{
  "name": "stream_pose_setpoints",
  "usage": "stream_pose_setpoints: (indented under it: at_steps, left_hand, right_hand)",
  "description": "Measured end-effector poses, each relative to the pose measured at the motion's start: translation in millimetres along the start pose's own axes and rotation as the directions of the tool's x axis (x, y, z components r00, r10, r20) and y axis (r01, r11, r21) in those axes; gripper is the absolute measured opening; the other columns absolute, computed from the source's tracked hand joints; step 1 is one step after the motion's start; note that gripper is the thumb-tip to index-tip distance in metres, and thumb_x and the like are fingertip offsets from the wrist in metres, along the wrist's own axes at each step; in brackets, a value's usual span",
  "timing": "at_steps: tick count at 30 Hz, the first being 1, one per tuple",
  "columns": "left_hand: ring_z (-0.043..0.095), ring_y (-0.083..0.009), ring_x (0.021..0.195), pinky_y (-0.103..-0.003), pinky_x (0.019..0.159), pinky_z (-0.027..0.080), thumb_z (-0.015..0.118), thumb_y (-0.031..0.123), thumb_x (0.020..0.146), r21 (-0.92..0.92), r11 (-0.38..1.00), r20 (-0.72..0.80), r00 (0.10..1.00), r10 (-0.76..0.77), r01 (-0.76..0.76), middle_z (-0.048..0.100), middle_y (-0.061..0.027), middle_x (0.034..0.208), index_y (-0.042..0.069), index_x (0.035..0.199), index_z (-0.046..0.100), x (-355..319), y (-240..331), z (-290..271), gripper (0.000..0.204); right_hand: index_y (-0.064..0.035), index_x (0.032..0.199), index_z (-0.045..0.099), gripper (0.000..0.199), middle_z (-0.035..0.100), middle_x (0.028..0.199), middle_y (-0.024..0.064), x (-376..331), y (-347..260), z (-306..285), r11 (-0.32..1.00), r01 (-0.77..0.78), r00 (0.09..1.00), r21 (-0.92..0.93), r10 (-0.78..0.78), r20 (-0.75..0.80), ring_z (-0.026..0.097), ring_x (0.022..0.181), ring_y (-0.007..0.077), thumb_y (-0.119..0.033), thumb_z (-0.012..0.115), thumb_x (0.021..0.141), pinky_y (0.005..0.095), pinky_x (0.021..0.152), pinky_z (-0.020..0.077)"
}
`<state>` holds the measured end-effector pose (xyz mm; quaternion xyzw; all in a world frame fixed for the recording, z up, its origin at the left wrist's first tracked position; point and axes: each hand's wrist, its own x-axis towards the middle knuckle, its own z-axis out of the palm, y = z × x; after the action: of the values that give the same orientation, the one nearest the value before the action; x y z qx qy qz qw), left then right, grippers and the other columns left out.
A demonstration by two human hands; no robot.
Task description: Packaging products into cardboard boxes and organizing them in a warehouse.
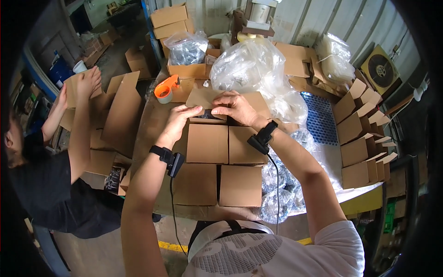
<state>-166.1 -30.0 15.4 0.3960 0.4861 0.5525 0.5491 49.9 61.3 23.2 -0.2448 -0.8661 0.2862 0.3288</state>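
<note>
Both my hands are at a small brown cardboard box (207, 121) whose top flaps stand partly up. Dark contents show faintly through its gap. My left hand (179, 121) grips the box's left side, the thumb lying along the edge and the fingers mostly hidden. With curled fingers, my right hand (236, 109) pinches a raised flap (203, 98) at the top. Another flap (257, 102) sticks up at the right, beyond my right wrist. Closed boxes (207, 143) of the same kind stand in rows between my forearms, nearer to me.
An orange tape dispenser (166, 90) lies left of my hands. Clear plastic bags (249, 64) are heaped behind; bubble-wrapped items (281, 194) sit at the right. Beyond stand a blue perforated tray (319, 117) and open boxes (354, 171). At left, a co-worker (50, 184) handles cardboard (74, 90).
</note>
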Motion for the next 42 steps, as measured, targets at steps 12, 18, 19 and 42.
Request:
stream_pose_setpoints:
  at_steps: [12, 18, 19, 42]
  left_hand:
    - [0.065, -0.0192, 0.082, -0.031, 0.076, 0.052, 0.078, 0.005, 0.072, 0.638, 0.758, -0.229, 0.908, 0.351, -0.132, 0.066, -0.0102, 0.093, 0.001, 0.11, 0.064, 21, -45, -19, 0.04]
    - [0.057, -0.0325, 0.105, -0.037, 0.091, 0.048, 0.082, 0.003, 0.059, 0.869, 0.18, 0.282, 0.759, 0.587, -0.461, 0.059, -0.0121, 0.11, 0.0, 0.108, 0.063, 9, -7, 5, 0.053]
    - [0.058, -0.0297, 0.104, -0.036, 0.09, 0.048, 0.082, 0.002, 0.059, 0.854, 0.263, 0.253, 0.799, 0.545, -0.45, 0.059, -0.0112, 0.111, -0.001, 0.111, 0.062, 11, -7, 1, 0.056]
    - [0.057, -0.0303, 0.097, -0.037, 0.084, 0.049, 0.067, 0.027, 0.084, 0.817, -0.137, 0.564, 0.726, 0.394, -0.561, 0.061, -0.0141, 0.108, 0.003, 0.121, 0.057, 36, 48, -9, 0.045]
  right_hand:
    - [-0.0069, 0.111, 0.06, 0.045, 0.053, 0.11, 0.0078, -4, -14, 19, 0.794, 0.148, 0.989, -0.59, -0.128, 0.076, 0.049, 0.106, 0.0282, -0.025, 0.075, 0.073, 0.0361, 0.092, 0.0452]
    - [-0.0068, 0.11, 0.057, 0.045, 0.051, 0.11, 0.0079, -6, -11, 14, 0.779, 0.162, 0.985, -0.606, -0.092, 0.146, 0.048, 0.106, 0.0286, -0.023, 0.075, 0.072, 0.0372, 0.093, 0.0443]
    - [-0.0071, 0.108, 0.056, 0.043, 0.051, 0.11, 0.0085, -3, -12, 15, 0.791, 0.167, 0.984, -0.589, -0.095, 0.151, 0.048, 0.107, 0.0294, -0.022, 0.075, 0.073, 0.0389, 0.093, 0.0446]
    - [-0.0017, 0.094, 0.061, 0.031, 0.062, 0.091, 0.0112, 21, -13, -5, 0.629, 0.302, 0.939, -0.716, -0.327, 0.109, 0.059, 0.088, 0.0263, -0.024, 0.066, 0.074, 0.036, 0.073, 0.0523]
